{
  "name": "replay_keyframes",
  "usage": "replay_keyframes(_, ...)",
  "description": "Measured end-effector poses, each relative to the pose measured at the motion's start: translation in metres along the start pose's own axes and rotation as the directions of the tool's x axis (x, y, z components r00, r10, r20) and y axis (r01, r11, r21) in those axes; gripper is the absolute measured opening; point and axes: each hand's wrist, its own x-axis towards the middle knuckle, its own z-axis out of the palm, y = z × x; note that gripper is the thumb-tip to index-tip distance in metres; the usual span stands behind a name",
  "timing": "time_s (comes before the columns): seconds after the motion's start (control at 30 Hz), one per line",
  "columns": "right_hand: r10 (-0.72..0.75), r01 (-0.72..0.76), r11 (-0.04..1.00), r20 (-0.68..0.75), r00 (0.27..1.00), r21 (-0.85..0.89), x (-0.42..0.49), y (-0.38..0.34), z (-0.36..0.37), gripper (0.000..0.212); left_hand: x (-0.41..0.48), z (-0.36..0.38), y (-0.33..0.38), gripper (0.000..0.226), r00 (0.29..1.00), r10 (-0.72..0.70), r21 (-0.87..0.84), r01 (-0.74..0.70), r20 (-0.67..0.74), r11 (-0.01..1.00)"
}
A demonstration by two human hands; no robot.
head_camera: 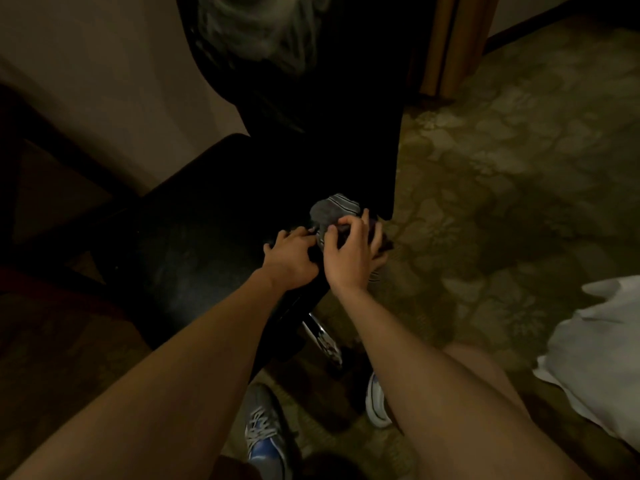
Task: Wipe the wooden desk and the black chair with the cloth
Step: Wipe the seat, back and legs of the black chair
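Note:
A black chair [194, 258] stands in the middle, its glossy seat toward me and its tall back [332, 109] rising behind. A grey striped cloth [329, 211] lies bunched at the seat's right rear corner. My left hand [292, 256] rests on the seat with its fingertips pinching the cloth's left edge. My right hand [349, 252] grips the cloth from the right with curled fingers. The dark wooden desk [45, 188] shows at the left, dim and partly cut off by the frame.
Patterned carpet [502, 174] covers the floor to the right. A white sheet [602, 355] hangs at the right edge. My shoes [263, 431] stand below the seat beside the chair's chrome base [322, 337]. A wooden post [450, 43] rises behind the chair.

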Motion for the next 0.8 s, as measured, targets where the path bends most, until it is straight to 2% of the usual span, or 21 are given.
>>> replay_keyframes(0.1, -0.079, 0.086, 0.990, 0.075, 0.994, -0.108, 0.007, 0.008, -0.004, 0.042, 0.003, 0.001, -0.004, 0.060, 1.000, 0.002, -0.039, -0.002, -0.015, 0.999)
replay_keyframes(0.17, -0.062, 0.077, 0.978, 0.084, 0.995, -0.195, 0.016, 0.005, -0.004, 0.054, 0.004, 0.000, -0.005, 0.056, 1.000, 0.005, -0.038, -0.005, -0.015, 0.999)
replay_keyframes(0.33, 0.066, -0.069, 0.961, -0.021, 0.998, -0.268, 0.038, -0.012, -0.007, 0.048, 0.005, -0.005, -0.005, 0.053, 1.000, 0.017, -0.020, -0.017, -0.006, 1.000)
replay_keyframes(0.43, 0.226, -0.230, 0.959, -0.047, 0.973, -0.163, 0.046, -0.013, -0.010, 0.047, 0.003, -0.013, -0.005, 0.058, 0.998, 0.028, 0.010, -0.029, 0.059, 1.000)
replay_keyframes(0.57, 0.331, -0.333, 0.935, 0.038, 0.943, 0.120, 0.040, -0.002, -0.013, 0.051, -0.003, -0.021, -0.009, 0.064, 0.986, 0.037, 0.023, -0.041, 0.160, 0.999)
replay_keyframes(0.67, 0.336, -0.352, 0.908, 0.106, 0.936, 0.229, 0.017, 0.003, -0.007, 0.059, -0.004, -0.020, -0.009, 0.062, 0.985, 0.050, 0.097, -0.067, 0.167, 0.993)
replay_keyframes(0.8, 0.297, -0.318, 0.919, 0.122, 0.947, 0.233, -0.034, 0.003, 0.005, 0.063, -0.005, -0.019, -0.013, 0.055, 0.986, 0.075, 0.149, -0.098, 0.149, 0.984)
